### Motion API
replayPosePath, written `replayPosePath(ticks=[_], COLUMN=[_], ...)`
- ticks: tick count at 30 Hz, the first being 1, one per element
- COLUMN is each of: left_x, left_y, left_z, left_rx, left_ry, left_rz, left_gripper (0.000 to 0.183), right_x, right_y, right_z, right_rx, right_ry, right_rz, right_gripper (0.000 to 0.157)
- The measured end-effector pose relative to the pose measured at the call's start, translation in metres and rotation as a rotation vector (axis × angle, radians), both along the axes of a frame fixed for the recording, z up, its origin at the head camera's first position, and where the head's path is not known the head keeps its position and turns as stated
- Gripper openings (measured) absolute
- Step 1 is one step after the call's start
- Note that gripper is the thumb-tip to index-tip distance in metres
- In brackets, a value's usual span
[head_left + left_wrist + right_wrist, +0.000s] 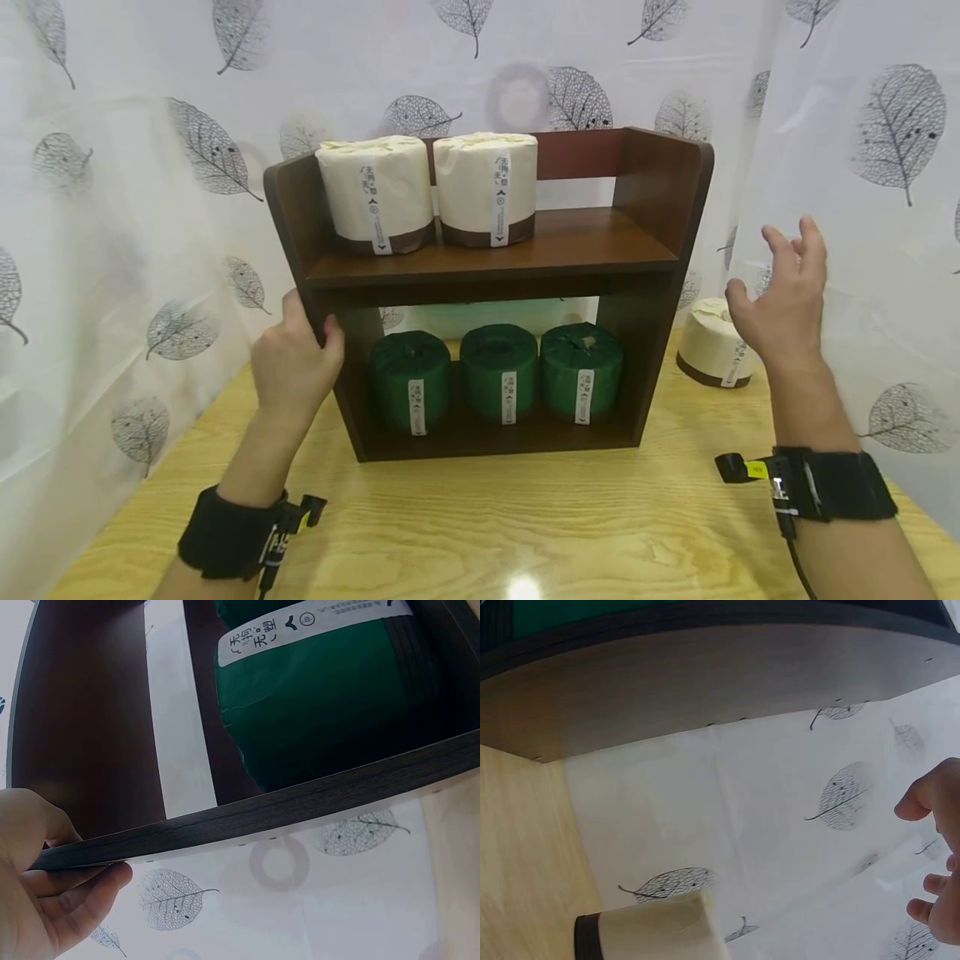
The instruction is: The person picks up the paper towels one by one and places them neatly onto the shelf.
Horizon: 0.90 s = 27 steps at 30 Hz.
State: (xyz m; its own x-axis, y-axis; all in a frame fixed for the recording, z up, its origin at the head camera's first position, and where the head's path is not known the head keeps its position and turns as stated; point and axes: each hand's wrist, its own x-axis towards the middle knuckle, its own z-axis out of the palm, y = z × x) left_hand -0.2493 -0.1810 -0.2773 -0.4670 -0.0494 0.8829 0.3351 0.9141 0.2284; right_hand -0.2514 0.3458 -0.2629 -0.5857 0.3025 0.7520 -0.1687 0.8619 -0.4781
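Observation:
A dark brown two-tier wooden shelf (480,268) stands on the table. My left hand (295,357) grips its left side panel, thumb on the inner face and fingers round the outside; the left wrist view shows the panel edge (247,817) between them. Two cream paper-wrapped rolls (375,193) sit on the upper tier. Three green paper-wrapped rolls (498,371) stand in the lower tier. To the right of the shelf, my right hand (787,292) is in the air with fingers spread and bent, holding nothing. Behind and left of it, another cream roll (712,346) stands on the table.
The light wood table (480,525) runs under the shelf and toward me. A white curtain with leaf prints (825,100) hangs behind and along both sides. Each wrist wears a black strap (836,485) with a small camera and cable.

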Motion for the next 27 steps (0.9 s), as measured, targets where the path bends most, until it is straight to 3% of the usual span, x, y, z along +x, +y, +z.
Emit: replayPosePath(ticks=[6,12,19,27], left_x=[0.0,-0.001,0.0,0.002], left_y=[0.001,0.002,0.001,0.001], left_z=[0.002,0.003,0.0,0.001], left_rx=[-0.008,-0.008,-0.016,-0.012], left_ry=[-0.01,-0.006,-0.022,-0.015], left_rz=[0.017,0.008,0.023,0.021], left_gripper=[0.034,0.034,0.034,0.035], right_x=[-0.007,-0.02,-0.032,-0.034], right_y=[0.009,0.018,0.027,0.029], right_z=[-0.012,-0.029,-0.055,-0.065], right_rx=[0.031,0.092,0.184,0.2], right_ry=[-0.225,-0.322,-0.464,-0.705], right_rz=[0.011,0.022,0.017,0.052], right_gripper=[0.083,0.091,0.092,0.084])
